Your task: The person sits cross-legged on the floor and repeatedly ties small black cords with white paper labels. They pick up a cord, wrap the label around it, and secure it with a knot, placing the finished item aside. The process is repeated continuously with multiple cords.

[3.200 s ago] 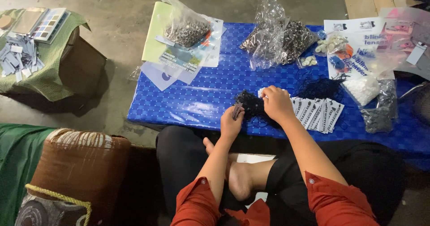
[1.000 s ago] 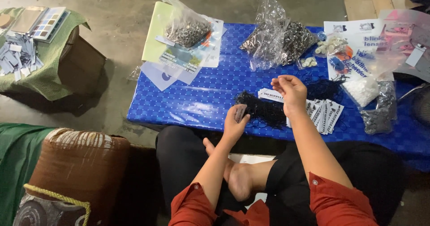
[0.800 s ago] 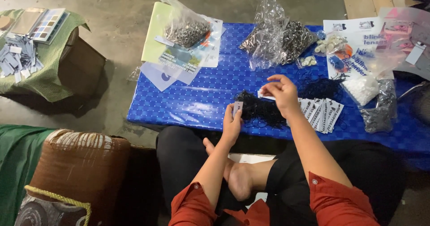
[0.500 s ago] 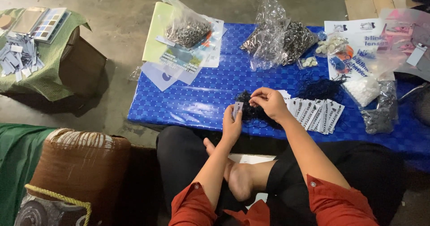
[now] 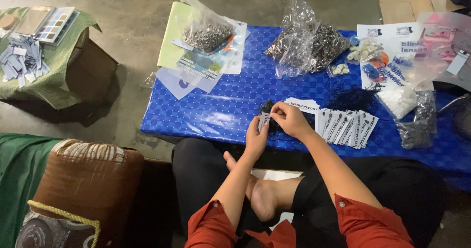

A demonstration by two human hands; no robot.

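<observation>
My left hand (image 5: 257,136) pinches a small white paper tag (image 5: 264,120) at the near edge of the blue checked table (image 5: 230,100). My right hand (image 5: 290,119) meets it from the right, fingers closed on the same tag and on thin black string from a tangled pile (image 5: 271,114) under both hands. A fanned row of white printed tags (image 5: 346,125) lies just right of my right hand, and one more tag (image 5: 301,103) rests behind it.
Clear bags of small metal rings (image 5: 208,29) (image 5: 309,44) sit at the table's back, with papers beneath. More bags, white pieces and black string (image 5: 355,98) crowd the right end. A green-covered box (image 5: 44,61) holds tags at left; a brown cushion (image 5: 88,179) lies near my knee.
My right hand reached right to the tag pile, came back with a tag, and now both hands meet over the black string pile.
</observation>
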